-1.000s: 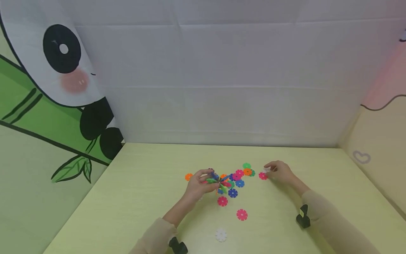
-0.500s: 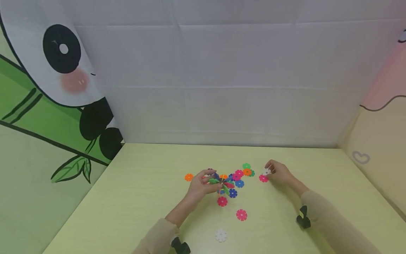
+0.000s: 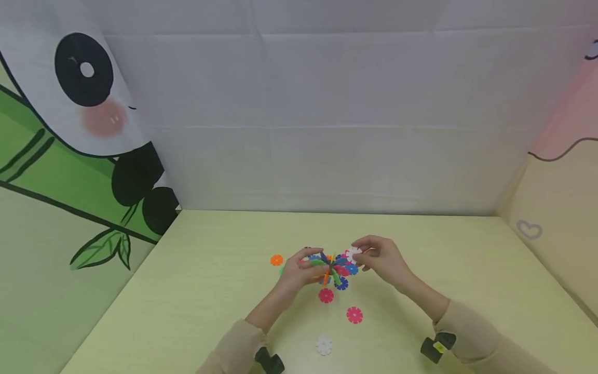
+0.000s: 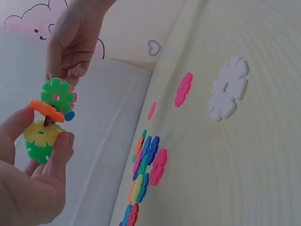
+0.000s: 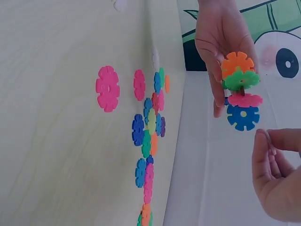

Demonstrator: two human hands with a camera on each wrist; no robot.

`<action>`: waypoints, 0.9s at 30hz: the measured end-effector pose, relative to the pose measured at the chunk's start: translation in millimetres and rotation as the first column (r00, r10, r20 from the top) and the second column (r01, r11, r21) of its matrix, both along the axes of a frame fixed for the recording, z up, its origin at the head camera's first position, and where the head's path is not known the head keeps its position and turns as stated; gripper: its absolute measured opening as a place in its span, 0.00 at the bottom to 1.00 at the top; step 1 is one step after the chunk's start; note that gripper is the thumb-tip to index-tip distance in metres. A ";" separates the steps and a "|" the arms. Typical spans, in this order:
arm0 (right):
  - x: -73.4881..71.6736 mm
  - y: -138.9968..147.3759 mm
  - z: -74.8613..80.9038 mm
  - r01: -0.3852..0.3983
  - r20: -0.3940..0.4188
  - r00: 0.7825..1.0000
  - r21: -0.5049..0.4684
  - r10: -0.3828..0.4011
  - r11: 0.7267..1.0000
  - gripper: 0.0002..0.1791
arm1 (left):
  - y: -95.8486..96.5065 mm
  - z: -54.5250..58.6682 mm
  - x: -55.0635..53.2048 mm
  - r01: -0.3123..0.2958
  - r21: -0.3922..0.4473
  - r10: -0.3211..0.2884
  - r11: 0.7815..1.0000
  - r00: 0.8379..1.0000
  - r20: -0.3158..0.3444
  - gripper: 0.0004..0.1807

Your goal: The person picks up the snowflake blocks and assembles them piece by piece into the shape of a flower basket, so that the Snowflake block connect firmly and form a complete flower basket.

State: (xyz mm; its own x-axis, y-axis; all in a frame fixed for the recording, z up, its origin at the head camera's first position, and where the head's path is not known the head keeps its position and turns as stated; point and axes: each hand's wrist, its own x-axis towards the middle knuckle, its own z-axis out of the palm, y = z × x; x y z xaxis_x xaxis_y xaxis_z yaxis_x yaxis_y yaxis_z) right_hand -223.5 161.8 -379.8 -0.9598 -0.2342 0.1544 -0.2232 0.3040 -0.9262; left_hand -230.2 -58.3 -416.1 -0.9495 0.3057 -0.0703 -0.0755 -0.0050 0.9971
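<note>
My left hand (image 3: 295, 271) holds a cluster of interlocked snowflake discs (image 3: 334, 268) above the table, gripping it at one side. Green, orange, yellow, blue and pink discs stick out around its dark centre; the left wrist view shows a green disc (image 4: 57, 94) on the side away from the left fingers. My right hand (image 3: 384, 258) pinches a white snowflake disc (image 3: 353, 253) between thumb and fingertips, close to the cluster's right side. From the right wrist, that disc shows nearly edge-on, with a small gap between the fingertips and the cluster's blue disc (image 5: 243, 117).
Several loose snowflake discs lie under and behind the cluster. A pink disc (image 3: 354, 315) and a white disc (image 3: 324, 345) lie nearer the front, an orange disc (image 3: 276, 259) to the left. A pale curtain (image 3: 327, 130) hangs behind the table (image 3: 187, 291).
My right hand has lifted the white disc from beside a pink disc at the right and carried it left to the cluster. The left hand, still holding the cluster, has shifted slightly right.
</note>
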 end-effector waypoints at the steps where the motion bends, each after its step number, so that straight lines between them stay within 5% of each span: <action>1: 0.9 -2.0 0.9 0.004 0.003 1.000 0.011 -0.004 1.000 0.15 | 0.4 0.2 0.2 0.002 -0.001 -0.002 1.000 1.000 -0.003 0.26; 10: 2.2 -10.6 -2.9 -0.004 -0.089 0.996 0.105 0.013 0.994 0.12 | 4.8 3.9 6.1 -0.001 -0.008 0.000 1.000 0.997 -0.072 0.26; 17: 7.7 -20.2 -6.2 0.082 -0.181 0.981 0.083 -0.066 0.993 0.12 | 12.2 6.0 11.8 -0.076 0.062 0.084 0.995 0.988 -0.129 0.25; 22: 21.7 -30.1 10.0 0.140 -0.259 0.959 0.091 -0.112 0.986 0.10 | 13.9 6.0 13.8 -0.099 0.109 0.117 0.989 0.977 -0.177 0.24; 27: 29.2 -33.1 21.3 0.123 -0.238 0.967 0.122 -0.091 0.985 0.11 | 11.4 3.5 12.9 -0.115 0.094 0.130 0.989 0.977 -0.171 0.24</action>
State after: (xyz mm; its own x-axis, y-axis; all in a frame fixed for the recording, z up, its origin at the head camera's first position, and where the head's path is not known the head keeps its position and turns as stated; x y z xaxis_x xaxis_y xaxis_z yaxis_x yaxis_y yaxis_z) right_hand -194.3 128.7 -358.5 -0.9224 -0.1661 0.3488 -0.3854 0.4561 -0.8022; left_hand -217.3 -46.9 -412.6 -0.9754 0.1837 0.1222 0.1077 -0.0871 0.9904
